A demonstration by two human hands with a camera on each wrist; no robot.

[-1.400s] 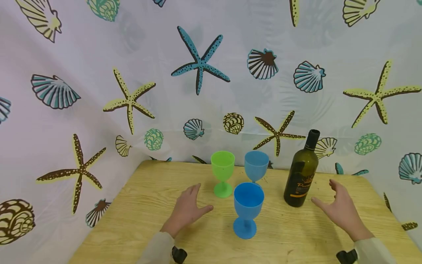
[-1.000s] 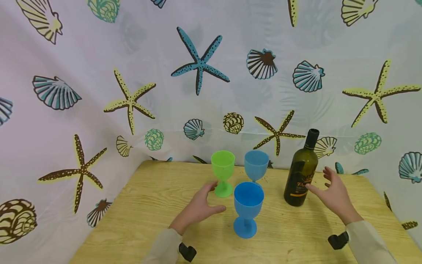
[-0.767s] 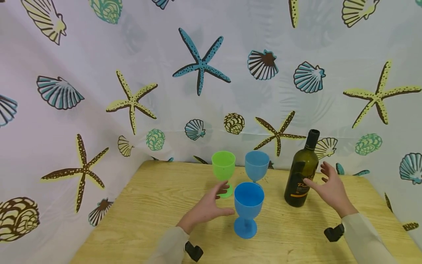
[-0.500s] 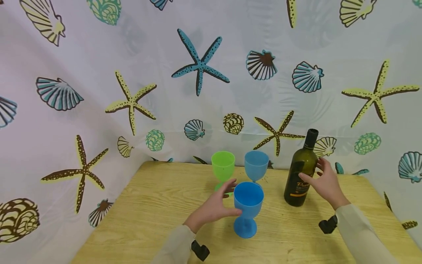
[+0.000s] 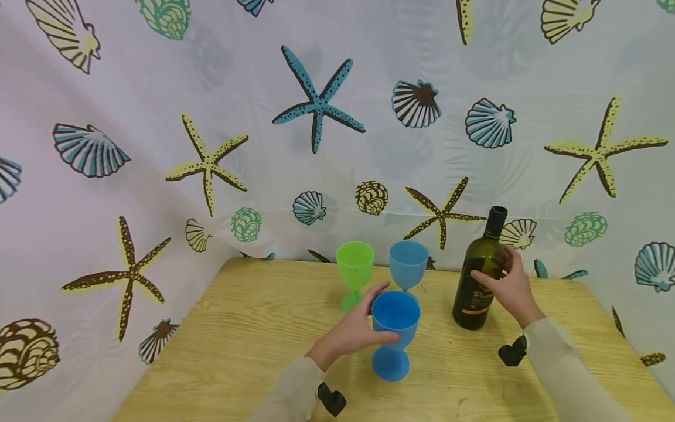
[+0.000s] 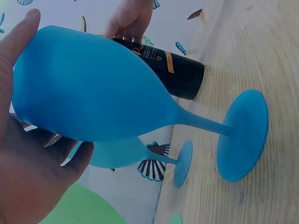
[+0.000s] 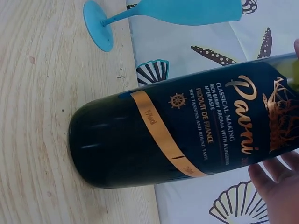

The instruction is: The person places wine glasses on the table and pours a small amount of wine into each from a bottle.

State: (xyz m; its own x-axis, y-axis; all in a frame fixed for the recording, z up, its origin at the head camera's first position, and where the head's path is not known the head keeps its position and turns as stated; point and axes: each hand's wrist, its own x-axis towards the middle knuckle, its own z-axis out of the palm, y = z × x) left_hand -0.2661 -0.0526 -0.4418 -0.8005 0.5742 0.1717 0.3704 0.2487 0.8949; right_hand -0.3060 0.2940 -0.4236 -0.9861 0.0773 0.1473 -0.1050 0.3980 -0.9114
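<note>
My left hand (image 5: 358, 328) curls around the bowl of the nearest blue goblet (image 5: 395, 319), thumb across its front and fingers behind. In the left wrist view, the goblet's round foot (image 6: 243, 135) stands on the wooden table. To the right, my right hand (image 5: 514, 290) holds the upper body of a dark green wine bottle (image 5: 474, 293), thumb over the label and fingers behind. The bottle is upright, and its base (image 7: 107, 144) rests on the wood in the right wrist view.
Behind the near goblet stand a green goblet (image 5: 355, 266) and a second blue goblet (image 5: 408, 264), side by side. The wooden table (image 5: 253, 328) ends at a white curtain (image 5: 348, 158) printed with starfish and shells.
My left hand has moved right, from beside the goblets to around the near blue one. My right hand has moved left and up onto the bottle. Goblets and bottle stay in place.
</note>
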